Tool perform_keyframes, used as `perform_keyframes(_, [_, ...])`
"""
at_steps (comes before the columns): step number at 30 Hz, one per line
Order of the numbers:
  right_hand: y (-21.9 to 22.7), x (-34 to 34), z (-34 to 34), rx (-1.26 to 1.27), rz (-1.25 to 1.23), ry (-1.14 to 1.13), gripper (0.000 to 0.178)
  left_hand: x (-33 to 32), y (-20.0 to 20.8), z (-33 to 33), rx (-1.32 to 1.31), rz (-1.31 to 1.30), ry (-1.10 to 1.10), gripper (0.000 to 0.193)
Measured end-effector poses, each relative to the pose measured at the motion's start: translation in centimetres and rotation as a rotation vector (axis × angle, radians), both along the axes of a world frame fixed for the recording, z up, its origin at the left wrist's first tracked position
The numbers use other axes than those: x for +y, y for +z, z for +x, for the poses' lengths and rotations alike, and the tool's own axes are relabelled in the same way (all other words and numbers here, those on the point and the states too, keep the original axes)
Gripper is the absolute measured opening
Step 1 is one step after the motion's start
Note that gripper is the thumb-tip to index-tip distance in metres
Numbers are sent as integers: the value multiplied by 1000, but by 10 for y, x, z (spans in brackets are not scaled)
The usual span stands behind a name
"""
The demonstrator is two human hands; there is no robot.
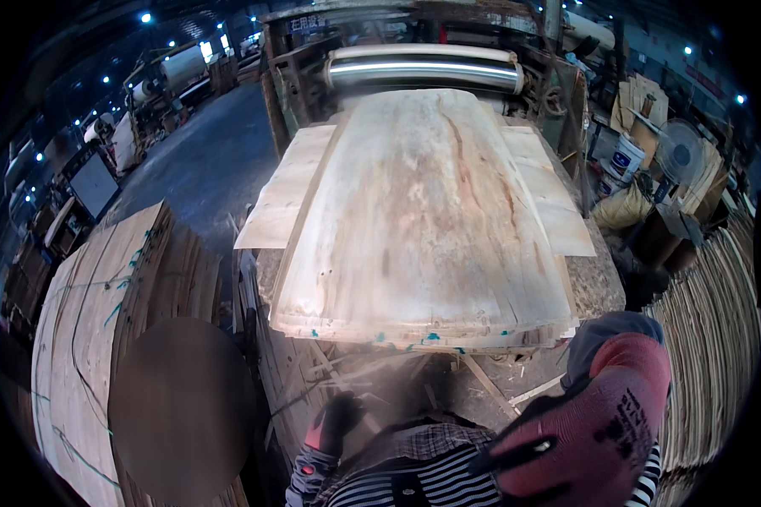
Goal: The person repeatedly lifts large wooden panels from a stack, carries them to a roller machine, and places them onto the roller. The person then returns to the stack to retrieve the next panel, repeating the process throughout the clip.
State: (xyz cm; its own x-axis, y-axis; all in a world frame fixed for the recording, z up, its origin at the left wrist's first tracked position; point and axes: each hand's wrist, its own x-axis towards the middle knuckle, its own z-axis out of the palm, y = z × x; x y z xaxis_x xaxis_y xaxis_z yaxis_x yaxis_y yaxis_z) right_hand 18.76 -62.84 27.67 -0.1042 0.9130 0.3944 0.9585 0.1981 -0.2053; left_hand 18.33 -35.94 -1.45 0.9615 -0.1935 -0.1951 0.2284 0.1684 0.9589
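Observation:
A stack of pale wood veneer sheets [414, 228], streaked brown and marked green along its near edge, lies before me on a worktable. My left hand [342, 416], in a dark glove with a pink cuff, hangs low by my body, below the stack's near edge. It touches no sheet; its fingers are smeared. Close to the camera at the lower right is my right hand [588, 422], in a pinkish-red glove with dark fingers. Those fingers stretch left across my striped top, apart, and no held thing is plain. A small shiny spot on them is unclear.
A machine with a shiny roller [423, 74] stands beyond the stack. Tall veneer piles rise at left [84, 296] and right [706, 346]; a blurred round patch covers part of the left one. A fan [683, 152] and white bucket [624, 158] stand at right. Wood scraps [486, 384] lie below the table.

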Motion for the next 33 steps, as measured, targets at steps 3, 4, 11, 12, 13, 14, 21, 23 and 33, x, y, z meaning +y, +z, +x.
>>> perform_keyframes(3, [-6, -2, 8, -167, -331, -201, 33, 4, -15, 0, 16, -75, 9, 37])
perform_keyframes(4, [-17, -1, 18, -90, -287, -310, 38, 4, -22, 2, 132, -264, 55, 37])
perform_keyframes(11, [-150, 16, 130, -164, -168, -1127, 49, 3, -44, -1, -79, -206, 73, 45])
perform_keyframes(12, [-166, 17, 135, -104, -151, -994, 52, 3, -42, -2, 15, -249, 94, 45])
perform_keyframes(13, [-177, 21, 141, -9, -193, -930, 55, 5, -40, -3, 29, -333, 93, 46])
perform_keyframes(14, [-180, 27, 147, 93, -261, -903, 58, 7, -37, -6, 106, -279, 165, 46])
perform_keyframes(21, [-204, 130, 180, 123, -329, -414, 70, 30, -33, -65, 111, -206, 587, 43])
perform_keyframes(23, [-222, 172, 173, 145, -317, -296, 68, 48, -35, -104, 117, -57, 834, 39])
perform_keyframes(33, [-273, 355, 65, 178, -477, 100, 64, 314, -9, -319, -131, 501, 1763, 44])
